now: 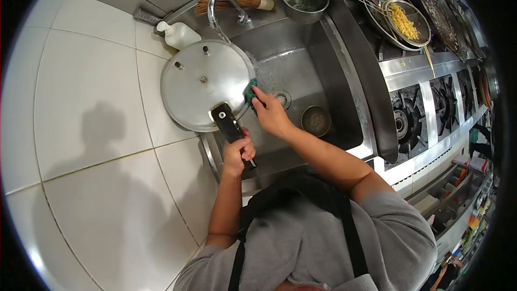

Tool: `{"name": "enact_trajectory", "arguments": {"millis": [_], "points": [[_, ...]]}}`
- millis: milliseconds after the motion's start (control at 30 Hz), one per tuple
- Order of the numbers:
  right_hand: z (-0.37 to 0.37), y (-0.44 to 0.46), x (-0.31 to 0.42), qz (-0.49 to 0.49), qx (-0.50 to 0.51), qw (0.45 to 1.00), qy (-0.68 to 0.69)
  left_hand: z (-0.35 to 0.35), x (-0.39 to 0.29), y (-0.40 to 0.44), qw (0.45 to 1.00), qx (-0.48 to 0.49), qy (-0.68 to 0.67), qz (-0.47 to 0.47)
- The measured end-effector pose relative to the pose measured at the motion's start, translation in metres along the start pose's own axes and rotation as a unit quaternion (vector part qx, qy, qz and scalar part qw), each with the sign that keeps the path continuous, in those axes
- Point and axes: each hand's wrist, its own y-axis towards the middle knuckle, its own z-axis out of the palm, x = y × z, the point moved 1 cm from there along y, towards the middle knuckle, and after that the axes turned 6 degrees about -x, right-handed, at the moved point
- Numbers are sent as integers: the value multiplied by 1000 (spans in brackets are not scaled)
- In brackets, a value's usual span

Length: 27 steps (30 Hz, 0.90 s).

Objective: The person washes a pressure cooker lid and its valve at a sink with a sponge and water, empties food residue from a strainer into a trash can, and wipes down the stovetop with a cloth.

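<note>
A large round metal lid [202,89] with a black handle [229,124] is held over the left part of the sink [291,70]. My left hand [240,151] is wrapped round that handle. A green scouring pad [250,93] is pinched in my right hand [272,113] and touches the lid's right edge. Behind the lid stands the curved tap [214,13], with its spout over the lid's rim. To the right of my right hand, a small round metal bowl [316,121] sits on the sink floor near the drain [281,98].
A white pump bottle [180,35], a straw brush [234,1] and a metal pot [305,1] line the back. On the right are stove burners [404,124] and a strainer of yellow food [404,21]. A tiled wall [91,75] bounds the left.
</note>
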Motion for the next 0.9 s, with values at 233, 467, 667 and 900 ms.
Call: {"name": "enact_trajectory", "arguments": {"millis": [233, 467, 667, 900], "points": [[-35, 38, 30, 71, 7, 993, 89, 10, -2, 7, 1000, -1, 19, -10], [-23, 16, 4, 32, -39, 993, 105, 10, -5, 11, 999, 13, 37, -17], [-56, 111, 7, 5, -14, 998, -65, 3, 12, 0, 992, 69, 71, -80], [-66, 162, 30, -237, 115, 953, -150, 7, 26, -17, 958, 45, 262, -102]]}}
